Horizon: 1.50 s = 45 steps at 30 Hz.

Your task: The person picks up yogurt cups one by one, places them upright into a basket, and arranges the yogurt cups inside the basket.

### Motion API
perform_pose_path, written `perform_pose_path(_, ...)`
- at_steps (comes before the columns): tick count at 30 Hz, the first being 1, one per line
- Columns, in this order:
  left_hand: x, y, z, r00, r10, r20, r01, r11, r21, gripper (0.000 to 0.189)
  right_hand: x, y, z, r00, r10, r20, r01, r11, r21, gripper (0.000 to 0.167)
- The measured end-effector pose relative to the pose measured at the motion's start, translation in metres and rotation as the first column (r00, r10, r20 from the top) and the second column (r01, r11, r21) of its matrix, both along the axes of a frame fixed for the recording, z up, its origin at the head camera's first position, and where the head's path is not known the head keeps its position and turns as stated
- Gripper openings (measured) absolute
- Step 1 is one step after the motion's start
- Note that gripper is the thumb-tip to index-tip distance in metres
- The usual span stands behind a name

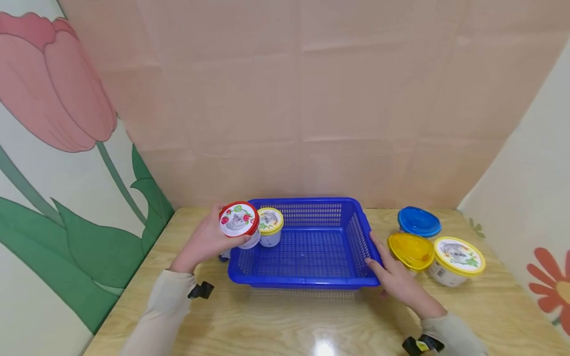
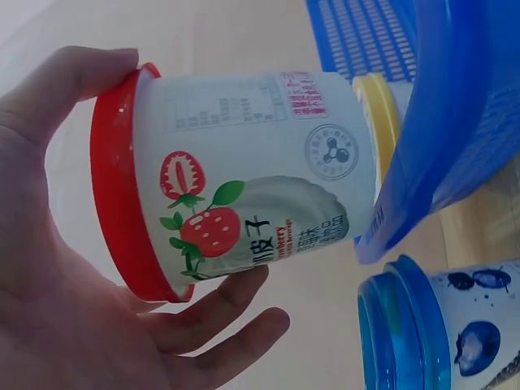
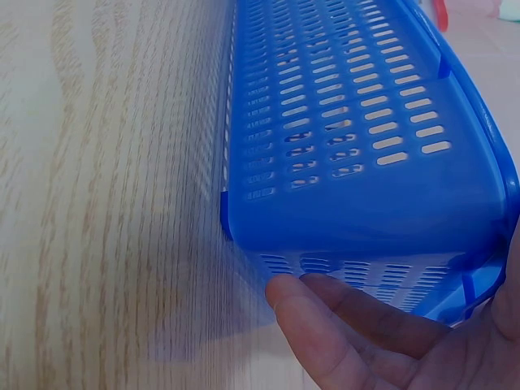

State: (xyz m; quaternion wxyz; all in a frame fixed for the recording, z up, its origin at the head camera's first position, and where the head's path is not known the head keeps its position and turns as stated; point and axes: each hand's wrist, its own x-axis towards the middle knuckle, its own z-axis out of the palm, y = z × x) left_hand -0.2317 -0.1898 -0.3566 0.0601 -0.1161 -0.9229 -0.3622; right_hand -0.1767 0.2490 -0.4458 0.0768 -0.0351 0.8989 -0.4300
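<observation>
My left hand (image 1: 202, 243) grips a red-lidded cup (image 1: 238, 220) near its lid, over the left rim of the blue plastic basket (image 1: 303, 281). Strawberries are printed on the white side of this cup in the left wrist view. Inside the basket, at its back left, a smaller-looking yellow-lidded cup (image 1: 270, 225) stands upright. My right hand (image 1: 398, 281) holds the basket's right side, thumb over the rim and fingers (image 3: 313, 329) against the outer wall. A blue-lidded cup (image 2: 406, 325) stands outside the basket on the left, mostly hidden by my left hand in the head view.
To the right of the basket stand a cup with a blue lid (image 1: 418, 221), one with a clear yellow lid (image 1: 411, 251) and a larger yellow-lidded tub (image 1: 457, 259). The wooden table (image 1: 276, 321) meets a paper-covered wall (image 1: 303, 109) behind, with painted walls on both sides.
</observation>
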Motion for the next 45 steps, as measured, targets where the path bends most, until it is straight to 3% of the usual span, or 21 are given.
perform_pose_path(13,-0.003,0.02,0.002,0.999,-0.034,0.031,0.036,0.999,-0.034,0.102,0.002,-0.002,0.002,1.0,0.006,-0.007,-0.006,1.0,0.008,0.073)
perform_pose_path(22,-0.004,0.029,0.0,1.0,0.0,0.028,0.006,0.974,-0.227,0.103,0.002,-0.002,0.004,1.0,0.014,-0.008,-0.014,1.0,0.003,0.072)
perform_pose_path(28,-0.004,0.032,-0.003,0.997,0.008,0.08,0.015,0.958,-0.286,0.109,0.0,0.0,0.002,1.0,0.016,-0.005,-0.016,1.0,-0.001,0.073)
perform_pose_path(37,-0.007,0.037,-0.011,0.99,0.011,0.139,0.043,0.923,-0.382,0.098,0.0,0.002,-0.002,1.0,0.006,0.013,-0.006,1.0,-0.006,0.073)
perform_pose_path(45,-0.011,0.043,-0.017,0.98,-0.006,0.201,0.084,0.923,-0.377,0.104,0.0,0.001,0.0,0.999,-0.019,-0.037,0.021,0.999,0.034,0.075)
